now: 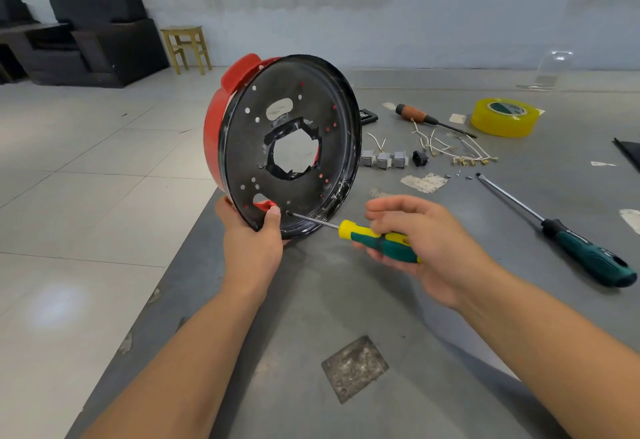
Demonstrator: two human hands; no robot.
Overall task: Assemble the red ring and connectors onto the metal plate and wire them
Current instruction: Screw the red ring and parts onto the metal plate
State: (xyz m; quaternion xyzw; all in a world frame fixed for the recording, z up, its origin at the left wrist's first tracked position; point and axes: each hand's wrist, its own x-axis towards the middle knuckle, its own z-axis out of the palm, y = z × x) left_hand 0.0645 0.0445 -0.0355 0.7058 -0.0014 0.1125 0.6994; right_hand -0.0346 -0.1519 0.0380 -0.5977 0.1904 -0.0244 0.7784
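Holding the metal plate (298, 147) on edge at 12 o'clock of my view, my left hand (252, 244) grips its lower rim, thumb curled over onto the black face, fingers hidden behind. The red ring (216, 133) sits against the plate's far side, showing along its 9 o'clock rim and at 11 o'clock. My right hand (426, 244), at 3 o'clock of the left, is closed loosely round the yellow-green screwdriver (377, 239), upper fingers lifted; its tip touches the plate's face near 6 o'clock, just beside my left thumb.

Counts on the grey table (311, 317): three grey connectors (382, 159) in a row at 3 o'clock of the plate, one black connector (419, 158) just beside them, a bundle of white wires (450, 149) I can't count, a few small screws (457, 173). Screwdrivers: three total, the one held, one orange-handled screwdriver (415, 113) at 1 o'clock, one long teal-handled screwdriver (585, 248) at 3 o'clock. One roll of yellow tape (504, 117) at 2 o'clock.
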